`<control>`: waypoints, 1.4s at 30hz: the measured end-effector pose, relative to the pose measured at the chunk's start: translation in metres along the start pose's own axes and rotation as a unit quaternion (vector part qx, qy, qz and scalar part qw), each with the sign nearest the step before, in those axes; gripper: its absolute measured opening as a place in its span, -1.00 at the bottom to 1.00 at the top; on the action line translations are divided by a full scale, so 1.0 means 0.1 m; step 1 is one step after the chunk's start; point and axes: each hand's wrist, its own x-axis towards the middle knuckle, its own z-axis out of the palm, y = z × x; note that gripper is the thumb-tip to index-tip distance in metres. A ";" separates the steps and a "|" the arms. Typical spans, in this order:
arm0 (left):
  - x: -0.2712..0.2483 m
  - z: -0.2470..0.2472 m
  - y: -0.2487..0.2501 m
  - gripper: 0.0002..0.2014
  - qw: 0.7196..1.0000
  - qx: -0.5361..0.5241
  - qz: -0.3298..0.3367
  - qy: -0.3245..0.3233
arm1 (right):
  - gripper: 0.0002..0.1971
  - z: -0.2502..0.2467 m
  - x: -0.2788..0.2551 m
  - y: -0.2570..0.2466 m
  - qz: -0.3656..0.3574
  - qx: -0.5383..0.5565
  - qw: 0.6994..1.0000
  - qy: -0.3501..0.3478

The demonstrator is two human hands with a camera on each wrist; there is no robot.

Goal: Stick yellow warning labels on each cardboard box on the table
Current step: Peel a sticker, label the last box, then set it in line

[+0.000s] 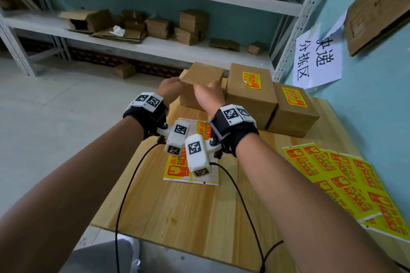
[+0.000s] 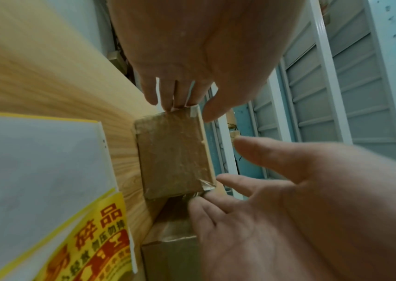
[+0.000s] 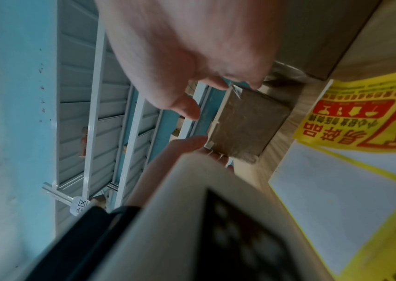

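A plain brown cardboard box with no label lies at the back of the wooden table. My left hand pinches its left end between thumb and fingers. My right hand has loosely spread fingers that touch the box's taped right corner. Right of it stand two boxes, each with a yellow warning label on top. A partly used label sheet lies under my wrists.
More yellow label sheets are fanned out at the table's right edge by the blue wall. A paper sign hangs on that wall. Behind the table, a white metal shelf holds several cardboard boxes. The floor drops away past the table's left edge.
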 end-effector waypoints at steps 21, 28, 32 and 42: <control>-1.58 0.08 0.59 -0.83 0.992 -0.064 0.104 0.018 | -0.64 -1.26 -1.42 0.01 -0.194 -0.017 0.964 0.181; -2.08 0.52 0.41 -0.87 0.993 -0.047 0.095 -0.055 | -0.78 -1.74 -1.91 0.54 -0.218 -0.025 0.944 0.247; -2.08 0.63 0.18 -0.80 0.994 0.007 0.092 -0.063 | -0.73 -1.83 -1.88 0.97 -0.183 -0.083 0.952 0.232; -1.87 0.66 -0.10 -0.70 0.984 0.104 0.111 -0.093 | -0.40 -1.95 -1.67 1.24 -0.113 -0.083 0.974 0.177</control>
